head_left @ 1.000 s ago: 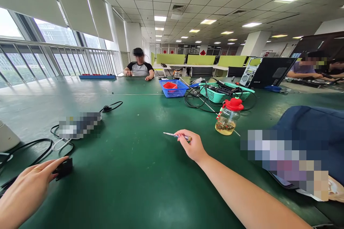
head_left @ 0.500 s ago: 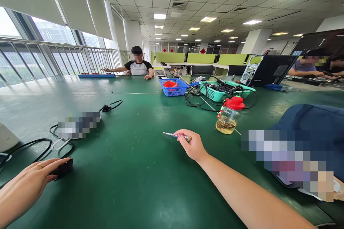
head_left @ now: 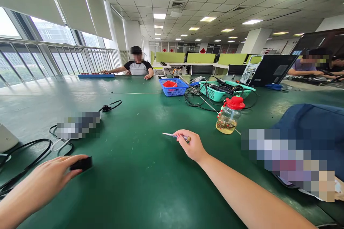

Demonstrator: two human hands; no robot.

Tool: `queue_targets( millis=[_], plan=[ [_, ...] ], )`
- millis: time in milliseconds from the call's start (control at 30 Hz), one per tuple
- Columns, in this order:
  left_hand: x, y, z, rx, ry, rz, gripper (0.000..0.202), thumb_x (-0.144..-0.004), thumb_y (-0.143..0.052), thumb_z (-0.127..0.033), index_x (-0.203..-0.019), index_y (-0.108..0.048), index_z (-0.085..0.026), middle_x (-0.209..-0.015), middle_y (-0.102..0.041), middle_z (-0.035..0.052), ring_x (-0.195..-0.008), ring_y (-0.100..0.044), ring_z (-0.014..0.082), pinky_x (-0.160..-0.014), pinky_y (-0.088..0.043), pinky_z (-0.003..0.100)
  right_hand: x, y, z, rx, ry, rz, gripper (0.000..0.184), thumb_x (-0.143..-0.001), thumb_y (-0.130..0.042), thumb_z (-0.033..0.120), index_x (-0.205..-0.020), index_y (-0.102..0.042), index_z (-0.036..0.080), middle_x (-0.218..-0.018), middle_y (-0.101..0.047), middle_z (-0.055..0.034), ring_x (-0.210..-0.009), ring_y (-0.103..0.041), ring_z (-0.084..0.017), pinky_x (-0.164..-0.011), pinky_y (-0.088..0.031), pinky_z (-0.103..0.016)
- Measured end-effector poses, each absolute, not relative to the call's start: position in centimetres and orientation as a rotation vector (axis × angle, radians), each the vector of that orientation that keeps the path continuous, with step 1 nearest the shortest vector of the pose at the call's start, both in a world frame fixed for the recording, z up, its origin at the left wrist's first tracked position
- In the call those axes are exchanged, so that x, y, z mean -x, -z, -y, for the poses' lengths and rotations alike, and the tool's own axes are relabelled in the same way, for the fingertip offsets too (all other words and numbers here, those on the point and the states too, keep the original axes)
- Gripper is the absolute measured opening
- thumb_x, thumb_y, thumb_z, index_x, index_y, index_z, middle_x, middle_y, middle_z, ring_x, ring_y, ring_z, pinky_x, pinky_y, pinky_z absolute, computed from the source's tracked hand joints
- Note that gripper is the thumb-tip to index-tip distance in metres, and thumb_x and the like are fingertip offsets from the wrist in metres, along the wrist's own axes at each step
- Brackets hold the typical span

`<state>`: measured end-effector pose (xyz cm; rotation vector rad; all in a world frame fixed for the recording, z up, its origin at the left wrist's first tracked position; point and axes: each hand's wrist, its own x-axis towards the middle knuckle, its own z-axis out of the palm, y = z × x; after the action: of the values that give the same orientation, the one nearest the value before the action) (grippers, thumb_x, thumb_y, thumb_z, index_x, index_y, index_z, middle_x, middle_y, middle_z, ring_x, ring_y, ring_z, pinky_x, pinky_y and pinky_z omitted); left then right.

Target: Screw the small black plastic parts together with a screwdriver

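The left hand has changed most: half a second ago it lay flatter over the small black block nearer the left edge, and now both stand further right, the fingers arched over the top and the thumb below on the near side, so the block looks pinched between them. For the work in hand, I judge this to mean that the block is being carried or slid inward, away from the black cable at the left and closer to the other hand. The right hand has barely shifted; its fingertips grasp a slim tool above the middle of the green surface, the point aimed left, and the gap between tool and block is smaller than it was. The block sits at the left front of the scene, on the surface or just above it; I cannot tell which. It is plain and dark, with straight edges and a squarish end, no markings readable, and the left fingers hide part of it. The tool is thin, with a pale narrow tip, a patterned handle partly covered by the fingers, and a brownish butt end; whether it is a knife or something else is too small to tell.
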<state>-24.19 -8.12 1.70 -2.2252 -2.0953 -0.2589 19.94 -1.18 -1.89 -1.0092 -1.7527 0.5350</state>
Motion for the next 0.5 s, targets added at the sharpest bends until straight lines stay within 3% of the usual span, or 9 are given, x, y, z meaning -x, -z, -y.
queue_targets(
  millis=[67, 133, 267, 400, 500],
  plan=[
    [19.4, -3.6, 7.9, 2.383, 0.214, 2.055, 0.040, -0.082, -0.049, -0.046, -0.116, -0.066, -0.036, -0.109, -0.074, -0.0040, -0.100, -0.067, 0.0246, -0.092, -0.047, 0.037, -19.9, 1.9, 1.2, 1.012, -0.527, 1.772, 0.023, -0.089, -0.048, 0.032, -0.089, -0.070, 0.022, -0.081, -0.070, -0.0042, -0.073, -0.063, -0.019, -0.068, -0.049, -0.030],
    [14.2, -4.9, 7.4, 2.510, 0.207, 1.951, 0.041, -0.082, -0.053, -0.047, -0.119, -0.065, -0.033, -0.114, -0.072, 0.0010, -0.104, -0.065, 0.0258, -0.095, -0.044, 0.038, -19.9, 1.9, 1.3, 1.021, -0.510, 1.806, 0.023, -0.089, -0.049, 0.032, -0.092, -0.070, 0.023, -0.083, -0.070, -0.0043, -0.076, -0.062, -0.019, -0.071, -0.049, -0.032],
    [5.6, -5.1, 5.3, 2.673, 0.272, 1.664, 0.034, -0.086, -0.053, -0.038, -0.118, -0.062, -0.030, -0.106, -0.072, 0.0049, -0.102, -0.063, 0.0248, -0.093, -0.043, 0.038, -20.0, 1.6, 1.4, 1.030, -0.384, 1.879, 0.018, -0.087, -0.053, 0.032, -0.089, -0.069, 0.025, -0.083, -0.071, -0.0033, -0.080, -0.060, -0.020, -0.078, -0.046, -0.035],
    [1.4, -3.0, 3.0, 2.651, 0.245, 1.611, 0.023, -0.087, -0.055, -0.030, -0.108, -0.059, -0.021, -0.088, -0.069, 0.0085, -0.091, -0.063, 0.0263, -0.085, -0.045, 0.039, -19.9, 0.8, 1.9, 0.993, -0.196, 1.878, 0.020, -0.088, -0.052, 0.034, -0.074, -0.063, 0.024, -0.069, -0.066, -0.0018, -0.068, -0.056, -0.018, -0.080, -0.042, -0.036],
    [0.6, -1.3, 2.1, 2.700, 0.312, 1.520, 0.027, -0.086, -0.057, -0.029, -0.111, -0.057, -0.020, -0.096, -0.069, 0.0104, -0.099, -0.061, 0.0275, -0.089, -0.045, 0.041, -19.6, 0.1, 3.0, 0.869, -0.062, 1.968, 0.022, -0.089, -0.050, 0.034, -0.071, -0.060, 0.024, -0.065, -0.063, -0.0010, -0.062, -0.054, -0.016, -0.077, -0.041, -0.036]
  ],
)
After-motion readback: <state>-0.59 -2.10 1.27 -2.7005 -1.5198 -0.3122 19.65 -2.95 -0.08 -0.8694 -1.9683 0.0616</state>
